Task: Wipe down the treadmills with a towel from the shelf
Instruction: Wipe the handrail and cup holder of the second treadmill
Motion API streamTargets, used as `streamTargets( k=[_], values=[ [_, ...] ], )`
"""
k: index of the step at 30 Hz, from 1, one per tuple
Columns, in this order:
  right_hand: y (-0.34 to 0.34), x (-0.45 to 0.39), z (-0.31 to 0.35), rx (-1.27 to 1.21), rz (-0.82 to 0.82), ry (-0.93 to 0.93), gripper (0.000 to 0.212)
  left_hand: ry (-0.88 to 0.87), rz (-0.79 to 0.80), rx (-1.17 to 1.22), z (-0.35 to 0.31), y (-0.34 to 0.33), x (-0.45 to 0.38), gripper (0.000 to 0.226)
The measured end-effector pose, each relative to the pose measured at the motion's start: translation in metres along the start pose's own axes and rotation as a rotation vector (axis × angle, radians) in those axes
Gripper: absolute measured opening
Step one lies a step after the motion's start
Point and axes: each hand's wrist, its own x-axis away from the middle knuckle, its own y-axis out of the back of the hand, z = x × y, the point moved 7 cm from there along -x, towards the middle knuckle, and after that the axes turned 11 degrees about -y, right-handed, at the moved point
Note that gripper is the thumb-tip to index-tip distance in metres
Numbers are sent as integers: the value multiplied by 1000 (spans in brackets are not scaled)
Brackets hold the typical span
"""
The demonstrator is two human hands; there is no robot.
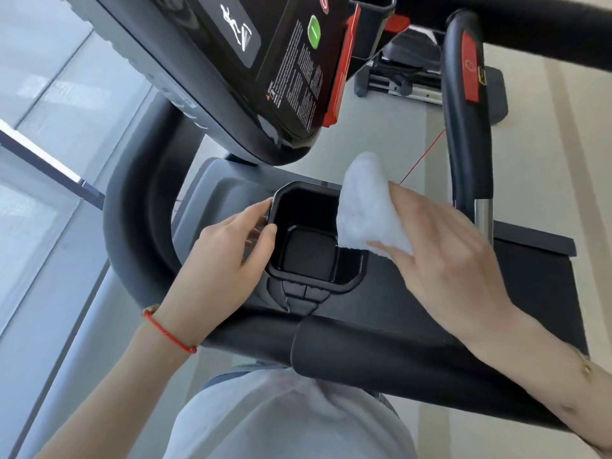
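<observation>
I look down on a treadmill's black cup holder tray, a deep square well set in the grey console body. My left hand grips the tray's left rim, thumb and fingers curled over its edge. My right hand holds a white towel bunched at the tray's right rim, with fingers pinching the cloth from below. The towel's upper end stands above the console.
The tilted control panel with a green button and red trim hangs above the tray. A black handrail with a red tag rises at the right, another curves at the left. A red safety cord runs past the towel. Glass wall at left.
</observation>
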Motion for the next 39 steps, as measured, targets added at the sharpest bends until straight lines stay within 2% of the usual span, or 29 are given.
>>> streamTargets(
  k=[2, 3, 6, 8, 12, 15, 18, 20, 23, 24, 28, 33, 36, 39],
  values=[
    [-5, -2, 4, 38, 70, -35, 27, -14, 1, -9, -1, -1, 0, 49],
    [-13, -3, 5, 22, 158, -79, 28, -17, -1, -12, -1, -1, 0, 49],
    [-42, 4, 2, -161, 469, -292, 41, -23, -10, -23, -2, -1, -1, 51],
    [-53, 10, -2, -315, 530, -400, 54, -26, -18, -31, -3, 0, -1, 50],
    [-59, 9, -3, -419, 502, -465, 49, -20, -39, -41, -4, 0, -1, 51],
    [-44, -7, -16, -483, 308, -519, 40, -15, -49, -37, -4, 1, -2, 50],
    [-24, -30, -33, -489, 137, -497, 40, -13, -51, -50, -4, 1, -2, 46],
    [-33, -40, -32, -443, 224, -457, 42, -12, -44, -50, -3, 0, -2, 46],
    [-73, -35, -17, -364, 577, -358, 47, -11, -42, -37, -4, 0, -2, 47],
    [-82, -31, -14, -361, 646, -319, 47, -11, -41, -33, -4, 1, -1, 46],
    [-87, -40, -13, -378, 652, -250, 44, -23, -43, -28, -4, 0, -2, 44],
    [-104, -62, 0, -204, 684, -142, 43, -30, -41, -33, -4, 0, -3, 46],
    [-90, -41, -20, -199, 581, -215, 42, -18, -42, -32, -3, 0, -2, 47],
    [-83, -26, -33, -279, 586, -311, 38, -21, -47, -40, -4, 1, -2, 44]
  ],
)
